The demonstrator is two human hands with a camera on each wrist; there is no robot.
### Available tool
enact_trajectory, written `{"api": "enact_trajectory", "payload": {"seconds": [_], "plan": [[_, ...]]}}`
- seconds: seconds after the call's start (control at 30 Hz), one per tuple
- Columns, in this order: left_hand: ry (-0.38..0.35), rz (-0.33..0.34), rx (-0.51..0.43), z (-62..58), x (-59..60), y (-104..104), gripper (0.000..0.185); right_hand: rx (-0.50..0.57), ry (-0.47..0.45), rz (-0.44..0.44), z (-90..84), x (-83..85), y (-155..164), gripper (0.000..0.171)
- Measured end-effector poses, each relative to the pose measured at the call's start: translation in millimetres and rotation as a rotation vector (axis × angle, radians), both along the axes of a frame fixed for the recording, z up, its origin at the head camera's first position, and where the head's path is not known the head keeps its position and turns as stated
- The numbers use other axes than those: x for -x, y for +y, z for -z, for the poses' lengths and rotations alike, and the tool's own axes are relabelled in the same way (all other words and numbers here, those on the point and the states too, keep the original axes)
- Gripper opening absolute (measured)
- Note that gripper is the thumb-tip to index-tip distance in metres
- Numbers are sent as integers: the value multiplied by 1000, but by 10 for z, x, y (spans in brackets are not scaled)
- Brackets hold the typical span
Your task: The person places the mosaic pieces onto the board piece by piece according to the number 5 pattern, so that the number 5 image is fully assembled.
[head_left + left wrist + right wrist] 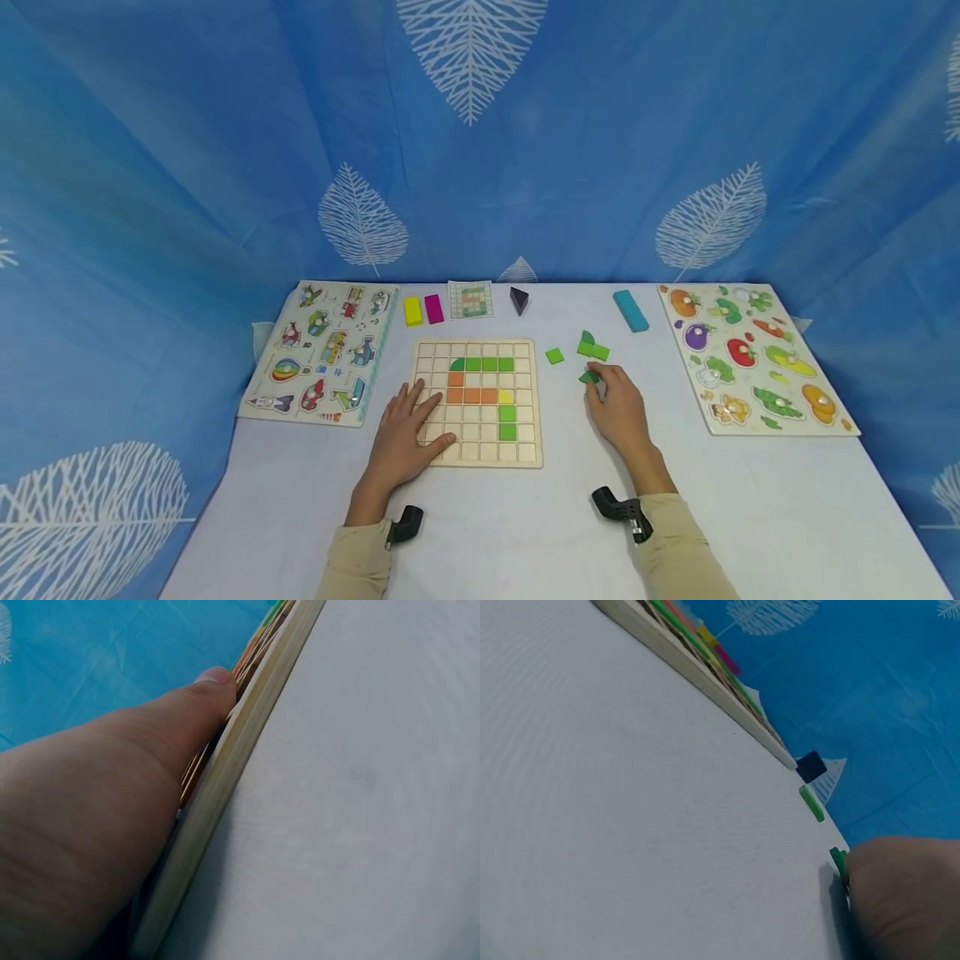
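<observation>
My left hand [403, 437] rests spread over the left side of a wooden grid board [480, 451], its thumb lying on the lower squares. In the left wrist view the thumb [187, 712] presses close by the board's edge [225, 765]. On the grid lie a dark green quarter-round tile [457, 365], light green tiles [490, 364], orange tiles [471, 396] and a yellow tile [506, 397]. To the right of the board, my right hand [621, 410] pinches a dark green tile [588, 377] between thumb and fingertips. In the right wrist view the fingers partly hide green [837, 859].
Beyond the right hand lie light green tiles [592, 350] with a dark green one [587, 337], and a single light green tile [554, 356]. A pattern card [471, 313], yellow block [412, 311], magenta block [433, 308], black block [519, 301] and blue block [631, 311] stand behind. Picture puzzles [258, 354] [720, 423] flank them.
</observation>
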State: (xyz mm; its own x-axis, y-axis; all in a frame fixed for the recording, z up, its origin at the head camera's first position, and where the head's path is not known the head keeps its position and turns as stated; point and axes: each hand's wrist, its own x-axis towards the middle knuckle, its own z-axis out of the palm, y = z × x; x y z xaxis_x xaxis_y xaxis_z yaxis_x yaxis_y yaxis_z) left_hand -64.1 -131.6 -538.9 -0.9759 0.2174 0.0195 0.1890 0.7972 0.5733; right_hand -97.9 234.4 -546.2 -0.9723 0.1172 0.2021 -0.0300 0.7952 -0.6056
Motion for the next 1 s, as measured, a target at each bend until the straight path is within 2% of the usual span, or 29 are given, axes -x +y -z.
{"api": "enact_trajectory", "payload": {"seconds": [0.17,0.3,0.47,0.6,0.7,0.87,1.0], "plan": [[-4,6,-9,-20,0,14,77,-6,-12,-5,-5,19,23,44],[-3,15,-14,-34,7,17,76,4,-17,-5,-19,18,21,40],[-6,14,0,-52,0,0,76,-46,-37,-66,-29,-28,-25,41],[-15,1,-5,-67,-8,0,76,-45,-43,-137,-38,-88,-100,43],[-14,0,-3,-57,-7,4,76,-12,-1,-206,-30,-158,-188,42],[2,5,11,-28,10,7,76,21,110,-367,-24,-327,-393,42],[-3,9,16,-21,18,3,76,27,138,-517,-43,-490,-572,41]]}}
